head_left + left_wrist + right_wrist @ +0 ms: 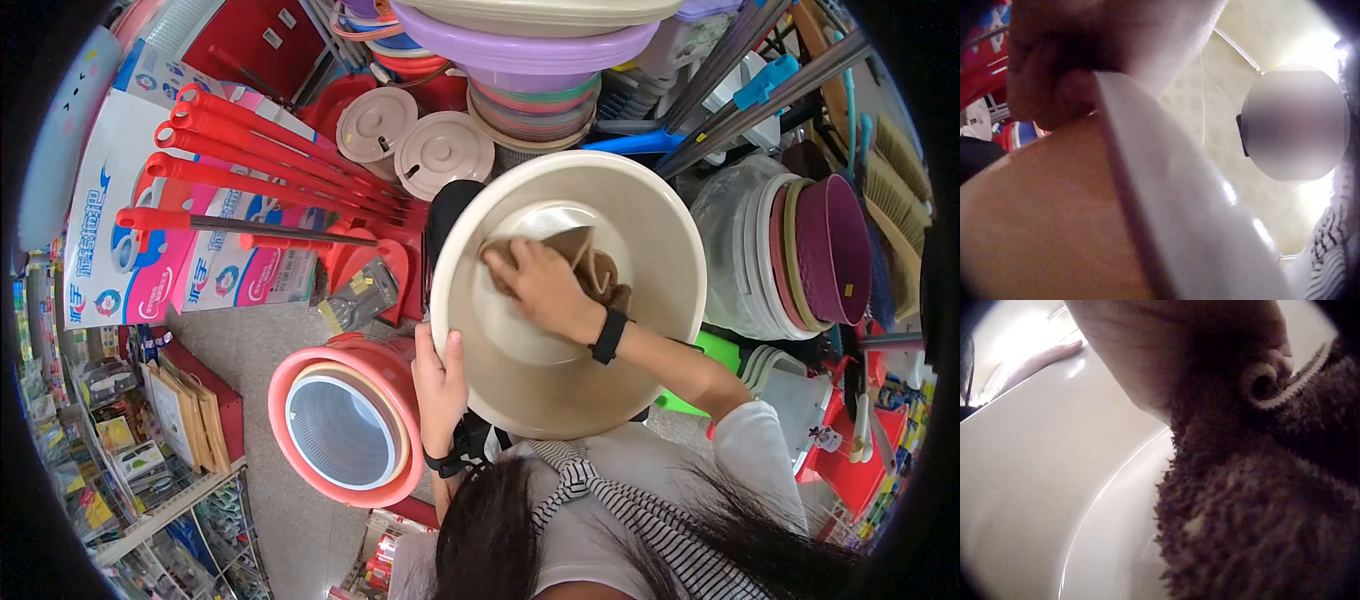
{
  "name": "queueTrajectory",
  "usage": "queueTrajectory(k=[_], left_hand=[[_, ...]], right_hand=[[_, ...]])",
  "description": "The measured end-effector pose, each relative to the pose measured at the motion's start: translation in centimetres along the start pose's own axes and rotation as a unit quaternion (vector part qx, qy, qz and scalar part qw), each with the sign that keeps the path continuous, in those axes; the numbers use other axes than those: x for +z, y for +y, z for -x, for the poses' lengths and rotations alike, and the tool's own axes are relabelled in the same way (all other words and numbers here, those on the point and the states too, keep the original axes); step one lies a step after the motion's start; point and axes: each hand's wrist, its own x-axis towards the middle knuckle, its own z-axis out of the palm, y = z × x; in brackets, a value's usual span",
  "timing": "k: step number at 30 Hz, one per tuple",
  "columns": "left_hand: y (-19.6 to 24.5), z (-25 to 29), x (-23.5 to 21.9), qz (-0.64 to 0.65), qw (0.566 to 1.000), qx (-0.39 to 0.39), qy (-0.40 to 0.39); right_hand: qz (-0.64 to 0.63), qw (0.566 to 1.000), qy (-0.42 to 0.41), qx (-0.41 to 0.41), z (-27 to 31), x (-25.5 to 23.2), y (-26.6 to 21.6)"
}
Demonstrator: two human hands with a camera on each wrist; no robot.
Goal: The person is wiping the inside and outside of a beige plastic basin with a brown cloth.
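A large cream plastic basin [668, 290] is tilted before the person's body, its inside facing up in the head view. The left hand [440, 385] grips its left rim, thumb over the edge and fingers on the outer side. Inside the basin, the right hand [548, 290] holds a bunched brown towel [600, 272] against the bottom. Close up in the right wrist view, the towel [1229, 525] shows a fuzzy pile and a paler curled edge under the hand [1172, 350]. The left wrist view shows the basin's rim [1147, 162] running beside the left hand [1079, 69].
Red mop handles [260, 180] jut out at the left beside printed boxes [120, 230]. Nested pink tubs [283, 440] stand on the floor at lower left. Stacked basins [835, 250] lean at right; lidded beige buckets [445, 155] and purple basins [530, 50] are behind.
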Motion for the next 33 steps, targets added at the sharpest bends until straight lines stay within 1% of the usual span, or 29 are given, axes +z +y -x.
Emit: queueTrajectory(k=[2, 3, 4, 6, 7, 8, 11, 12, 14, 16, 18, 19, 21, 22, 24, 26, 28, 29, 30, 32, 33], left_hand=[[0.0, -0.1, 0.0, 0.006, 1.0, 0.009, 0.006], [0.2, -0.1, -0.1, -0.003, 1.0, 0.009, 0.007], [0.4, -0.1, -0.1, -0.013, 1.0, 0.009, 0.008], [0.0, -0.3, 0.0, -0.015, 1.0, -0.004, 0.008], [-0.3, -0.4, -0.1, -0.017, 1.0, -0.016, 0.005], [-0.7, -0.4, 0.0, -0.018, 1.0, -0.016, 0.006], [-1.2, -0.4, 0.3, 0.01, 1.0, -0.016, 0.011], [-1.1, -0.3, 0.4, 0.017, 1.0, -0.02, 0.015], [-1.1, -0.1, 0.5, 0.024, 0.999, -0.025, 0.017], [-1.1, -0.2, 0.5, 0.004, 1.0, -0.026, 0.016], [-0.7, -0.2, 0.6, 0.002, 1.0, -0.018, 0.018], [-0.5, -0.2, 0.6, 0.001, 1.0, -0.01, 0.023], [-0.2, -0.2, 0.5, 0.001, 1.0, -0.018, 0.016], [-0.1, -0.3, 0.4, 0.0, 1.0, -0.025, 0.009], [0.1, -0.3, 0.4, -0.003, 1.0, -0.021, 0.012], [0.1, -0.3, 0.5, -0.005, 1.0, -0.016, 0.013], [0.1, -0.4, 0.4, -0.014, 1.0, -0.009, 0.018], [0.1, -0.3, 0.4, -0.014, 1.0, -0.008, 0.017], [0.1, -0.3, 0.4, -0.013, 1.0, -0.009, 0.015], [0.1, -0.2, 0.3, -0.013, 1.0, -0.009, 0.012], [0.1, -0.2, 0.3, -0.008, 1.0, -0.008, 0.012]], right_hand=[[0.012, 0.992, -0.018, -0.122, 0.6, 1.0, -0.8], [0.042, 0.988, -0.04, -0.141, 1.2, 1.4, -1.4], [0.041, 0.988, -0.041, -0.142, 2.0, 1.5, -1.8], [0.087, 0.971, -0.089, -0.202, 3.8, 1.4, -2.4], [0.113, 0.967, -0.083, -0.212, 4.8, 1.8, -2.4], [0.112, 0.967, -0.083, -0.212, 5.8, 1.9, -2.1], [0.117, 0.942, -0.209, -0.235, 7.7, 0.5, -1.0], [0.118, 0.942, -0.211, -0.234, 8.1, -0.1, -0.7], [0.167, 0.917, -0.275, -0.235, 8.7, -1.0, -0.4], [0.174, 0.919, -0.263, -0.239, 8.7, -1.3, -0.3], [0.148, 0.941, -0.223, -0.206, 8.4, -1.2, -0.6], [0.148, 0.941, -0.224, -0.206, 8.2, -1.1, -0.8], [0.164, 0.955, -0.151, -0.194, 7.6, -0.7, -1.3], [0.163, 0.956, -0.15, -0.194, 7.3, -0.3, -1.2], [0.195, 0.963, -0.096, -0.157, 6.2, 0.3, -0.9], [0.206, 0.964, -0.087, -0.147, 4.5, -0.2, -0.6], [0.23, 0.967, -0.095, -0.057, 2.9, -0.6, -0.2], [0.251, 0.964, -0.061, -0.058, 2.2, -0.8, 0.5], [0.251, 0.964, -0.061, -0.058, 1.8, -1.0, 1.1], [0.296, 0.954, -0.047, 0.023, 1.4, -1.3, 2.3], [0.296, 0.954, -0.046, 0.024, 1.3, -1.5, 2.8]])
